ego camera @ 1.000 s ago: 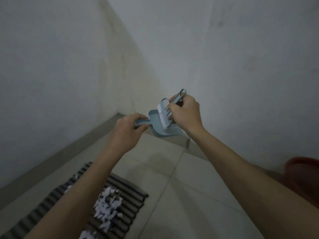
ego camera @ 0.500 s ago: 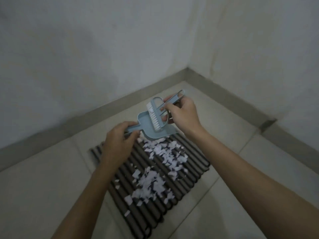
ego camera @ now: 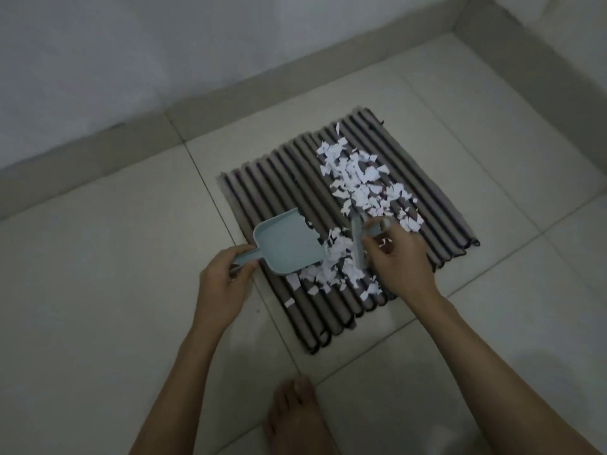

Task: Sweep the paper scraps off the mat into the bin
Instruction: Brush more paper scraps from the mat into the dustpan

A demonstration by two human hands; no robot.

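Note:
A ribbed grey-brown mat (ego camera: pixel 279 178) lies on the tiled floor, strewn with white paper scraps (ego camera: pixel 358 182) across its middle and near edge. My left hand (ego camera: pixel 225 277) grips the handle of a light blue dustpan (ego camera: pixel 289 244), which lies flat on the mat's left side with its mouth facing the scraps. My right hand (ego camera: pixel 399 261) holds a small light blue brush (ego camera: pixel 358 244), bristles down among the scraps just right of the pan's mouth. The bin is out of view.
Pale floor tiles (ego camera: pixel 115 307) surround the mat. A grey skirting (ego camera: pixel 230 103) and the walls run along the far side and meet in a corner at the upper right. A bare foot (ego camera: pixel 292 418) stands on the tiles in front of the mat.
The view has dropped from the wall corner to the mat. Both hands have come down from mid-air; the pan and brush, held together before, are now apart and on the mat.

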